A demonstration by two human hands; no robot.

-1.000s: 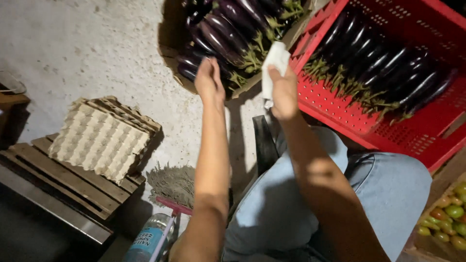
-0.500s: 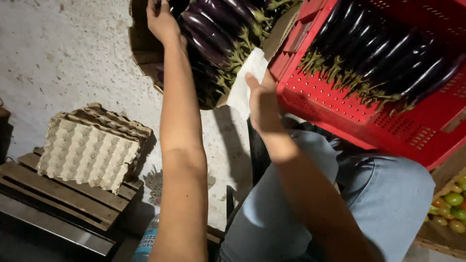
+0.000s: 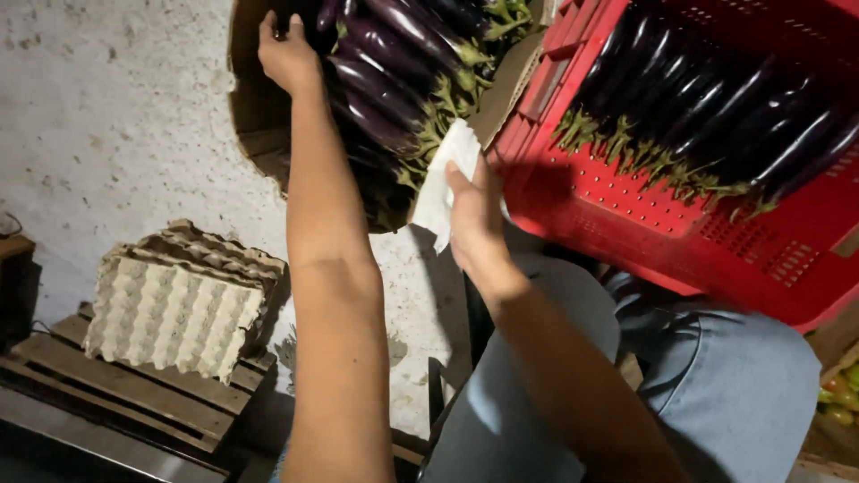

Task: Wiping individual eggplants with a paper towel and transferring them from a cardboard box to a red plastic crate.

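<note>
My left hand (image 3: 286, 55) reaches up into a brown cardboard box (image 3: 252, 125) full of long purple eggplants (image 3: 385, 72) with green stems, its fingers curled at the left side of the pile; whether it grips one I cannot tell. My right hand (image 3: 474, 215) holds a white cloth (image 3: 443, 183) just below the box, next to the corner of a red plastic crate (image 3: 626, 233). The crate rests tilted over my lap and holds a row of eggplants (image 3: 716, 107), stems toward me.
A stack of grey cardboard egg trays (image 3: 179, 304) sits on a wooden pallet (image 3: 116, 394) at the lower left. My blue jeans (image 3: 716, 394) fill the lower right. A box of small green and red tomatoes (image 3: 837, 398) shows at the right edge. Pale concrete floor (image 3: 107, 134) lies beyond.
My left hand has stretched farther up into the cardboard box of eggplants. My right hand with the white cloth has dropped lower, toward the crate's corner.
</note>
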